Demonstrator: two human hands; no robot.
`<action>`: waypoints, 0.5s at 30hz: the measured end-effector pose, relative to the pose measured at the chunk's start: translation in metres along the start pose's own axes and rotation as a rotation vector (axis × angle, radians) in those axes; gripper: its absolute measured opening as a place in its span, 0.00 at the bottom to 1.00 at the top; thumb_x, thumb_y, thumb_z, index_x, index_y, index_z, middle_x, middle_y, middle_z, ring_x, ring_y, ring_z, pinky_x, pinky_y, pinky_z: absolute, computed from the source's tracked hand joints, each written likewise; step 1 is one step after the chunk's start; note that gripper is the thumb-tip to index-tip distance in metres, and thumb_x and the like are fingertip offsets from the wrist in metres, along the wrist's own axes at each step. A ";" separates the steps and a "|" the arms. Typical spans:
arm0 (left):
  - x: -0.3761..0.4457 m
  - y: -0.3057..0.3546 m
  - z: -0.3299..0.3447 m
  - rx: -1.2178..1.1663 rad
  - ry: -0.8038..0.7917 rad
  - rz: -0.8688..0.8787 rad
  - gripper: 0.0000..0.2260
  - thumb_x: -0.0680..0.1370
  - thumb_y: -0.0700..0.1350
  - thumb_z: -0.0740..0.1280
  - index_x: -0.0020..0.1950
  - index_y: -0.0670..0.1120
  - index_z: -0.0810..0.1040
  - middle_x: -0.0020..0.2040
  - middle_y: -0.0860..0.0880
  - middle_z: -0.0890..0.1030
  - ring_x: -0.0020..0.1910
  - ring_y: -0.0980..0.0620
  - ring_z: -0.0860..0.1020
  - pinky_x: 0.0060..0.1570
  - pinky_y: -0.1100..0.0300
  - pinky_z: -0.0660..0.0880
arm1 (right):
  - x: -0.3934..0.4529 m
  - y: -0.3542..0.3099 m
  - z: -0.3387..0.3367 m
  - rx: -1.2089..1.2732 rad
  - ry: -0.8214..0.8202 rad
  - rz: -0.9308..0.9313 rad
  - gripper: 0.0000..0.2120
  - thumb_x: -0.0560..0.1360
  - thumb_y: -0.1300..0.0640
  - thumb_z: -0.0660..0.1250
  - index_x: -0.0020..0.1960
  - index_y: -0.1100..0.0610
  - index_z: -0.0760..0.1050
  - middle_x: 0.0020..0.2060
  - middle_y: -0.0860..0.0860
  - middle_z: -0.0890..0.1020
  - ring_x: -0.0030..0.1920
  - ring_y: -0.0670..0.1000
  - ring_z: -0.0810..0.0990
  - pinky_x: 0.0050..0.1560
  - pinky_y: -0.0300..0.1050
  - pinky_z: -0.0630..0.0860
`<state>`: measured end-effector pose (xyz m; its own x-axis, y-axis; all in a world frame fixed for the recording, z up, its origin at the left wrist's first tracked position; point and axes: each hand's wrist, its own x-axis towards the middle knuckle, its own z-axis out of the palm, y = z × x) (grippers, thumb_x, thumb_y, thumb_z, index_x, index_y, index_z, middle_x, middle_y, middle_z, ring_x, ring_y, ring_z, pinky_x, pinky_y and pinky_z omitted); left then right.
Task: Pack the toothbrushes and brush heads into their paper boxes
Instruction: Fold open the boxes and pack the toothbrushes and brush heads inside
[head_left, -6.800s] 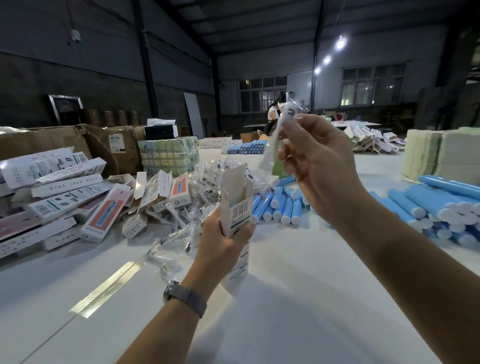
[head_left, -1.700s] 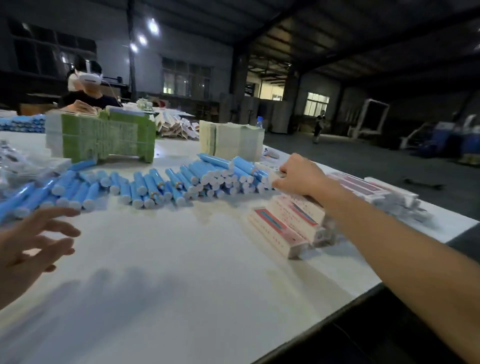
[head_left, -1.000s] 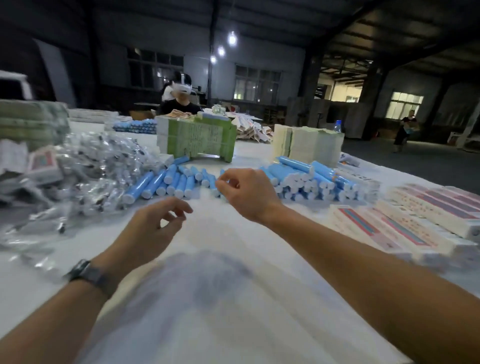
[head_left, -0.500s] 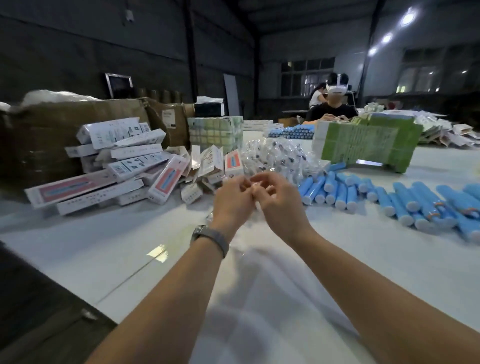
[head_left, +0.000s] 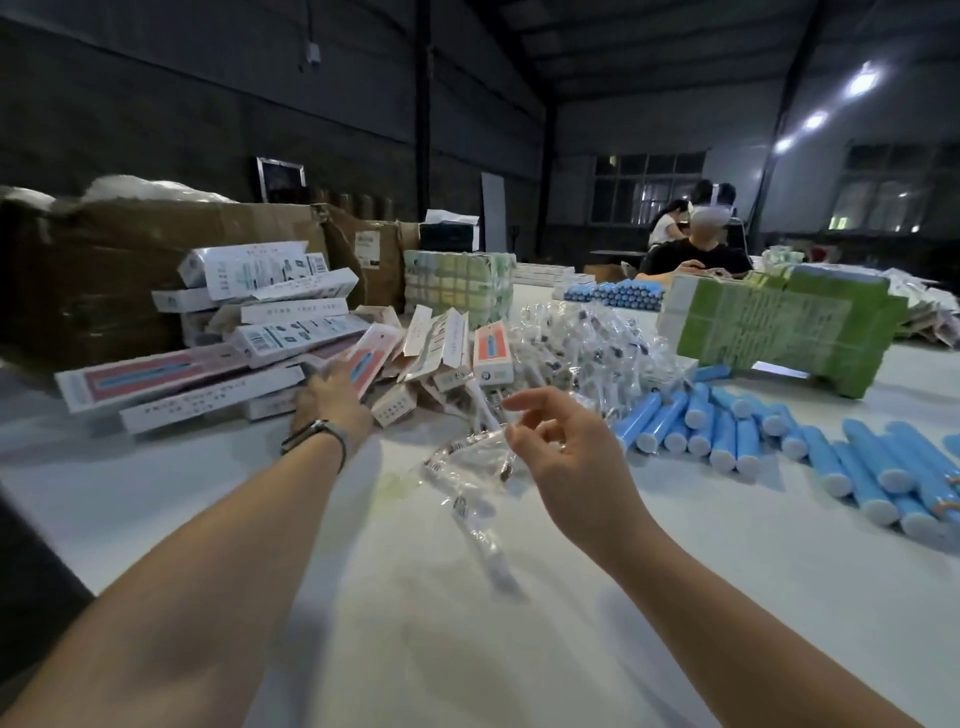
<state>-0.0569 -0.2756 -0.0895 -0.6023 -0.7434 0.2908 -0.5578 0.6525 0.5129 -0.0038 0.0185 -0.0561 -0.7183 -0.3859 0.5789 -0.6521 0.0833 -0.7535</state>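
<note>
half a second ago both hands met mid-table; now they have split. the left hand (head_left: 332, 397) has gone out to 10 o'clock and lies on the boxes (head_left: 208, 332), fingers on a pink box (head_left: 371, 358); whether it grasps it i cannot tell. the right hand (head_left: 561, 441) hangs at centre, fingers loosely curled, thumb and forefinger pinching a clear packet (head_left: 470, 457) that droops to the table (head_left: 571, 597). more brush-head packets (head_left: 587, 343) are heaped at 12 o'clock, blue toothbrushes (head_left: 727, 426) lie in a row at 2 o'clock. the view has swung slightly left, and the seated person (head_left: 696, 249) now sits farther right.
</note>
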 end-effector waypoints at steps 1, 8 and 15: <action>-0.002 0.002 0.000 -0.055 -0.034 0.026 0.25 0.76 0.48 0.69 0.71 0.53 0.64 0.60 0.42 0.75 0.53 0.41 0.76 0.47 0.49 0.77 | 0.000 0.000 -0.001 0.000 0.003 0.000 0.09 0.77 0.62 0.68 0.53 0.49 0.78 0.37 0.44 0.78 0.33 0.39 0.74 0.36 0.31 0.72; -0.050 0.013 -0.044 -0.647 -0.229 -0.060 0.20 0.75 0.43 0.69 0.63 0.49 0.66 0.51 0.46 0.76 0.45 0.49 0.75 0.40 0.52 0.76 | -0.002 -0.003 -0.013 -0.029 0.043 0.035 0.10 0.76 0.63 0.67 0.51 0.48 0.79 0.38 0.46 0.79 0.34 0.39 0.74 0.36 0.29 0.72; -0.179 0.090 -0.079 -0.908 -0.876 0.430 0.24 0.63 0.45 0.66 0.59 0.55 0.74 0.53 0.50 0.82 0.50 0.52 0.78 0.49 0.58 0.76 | 0.001 -0.019 -0.044 0.352 0.130 0.150 0.16 0.73 0.46 0.66 0.60 0.39 0.73 0.48 0.47 0.82 0.45 0.41 0.83 0.37 0.35 0.77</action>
<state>0.0462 -0.0952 -0.0318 -0.9901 0.0579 0.1279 0.1378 0.2266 0.9642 -0.0027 0.0573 -0.0276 -0.8385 -0.2725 0.4718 -0.4308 -0.1985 -0.8803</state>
